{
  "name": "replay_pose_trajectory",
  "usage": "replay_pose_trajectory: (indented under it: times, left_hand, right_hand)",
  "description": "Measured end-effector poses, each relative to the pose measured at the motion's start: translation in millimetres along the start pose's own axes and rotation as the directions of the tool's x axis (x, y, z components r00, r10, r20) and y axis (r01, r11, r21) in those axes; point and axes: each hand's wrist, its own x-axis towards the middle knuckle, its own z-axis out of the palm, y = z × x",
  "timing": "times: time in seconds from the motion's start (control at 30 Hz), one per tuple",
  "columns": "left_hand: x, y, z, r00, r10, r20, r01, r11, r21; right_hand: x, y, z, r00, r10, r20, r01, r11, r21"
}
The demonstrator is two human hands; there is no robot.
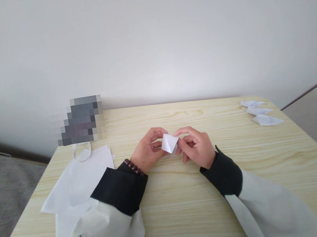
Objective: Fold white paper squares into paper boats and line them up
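Note:
A small piece of folded white paper [169,143] is held up between my two hands over the middle of the table. Its near face looks like a diamond with a crease down it. My left hand [150,148] grips the paper's left edge, fingers curled behind it. On the other side, my right hand [195,144] pinches the right corner between thumb and forefinger, with the remaining fingers bent underneath. The paper's back is hidden from me.
Several white paper sheets [77,183] lie at the left, with a roll of tape [82,151] at their top edge. Behind them is a blurred-out dark object [80,120]. Three folded paper pieces [261,111] lie at the far right of the wooden table [180,219]. A white wall [158,38] stands behind.

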Motion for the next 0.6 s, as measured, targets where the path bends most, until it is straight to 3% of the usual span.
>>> replay_pose_trajectory:
  times: [0.17, 0.4, 0.6]
  left_hand:
    - [-0.9, -1.0, 2.2, 1.0, 0.018, -0.011, -0.018, 0.999, 0.04]
    - [-1.3, -3.4, 3.3, 0.999, 0.031, -0.014, -0.03, 0.994, 0.103]
    - [-2.5, 1.7, -1.5, 0.998, -0.021, 0.059, 0.02, 1.0, 0.005]
  right_hand:
    - [1.5, -1.5, 0.7, 0.999, 0.021, 0.036, -0.024, 0.996, 0.086]
    - [4.3, 3.7, 2.3, 0.998, 0.045, -0.049, -0.037, 0.988, 0.148]
    - [3.7, 5.9, 2.1, 0.998, 0.033, -0.046, -0.025, 0.985, 0.17]
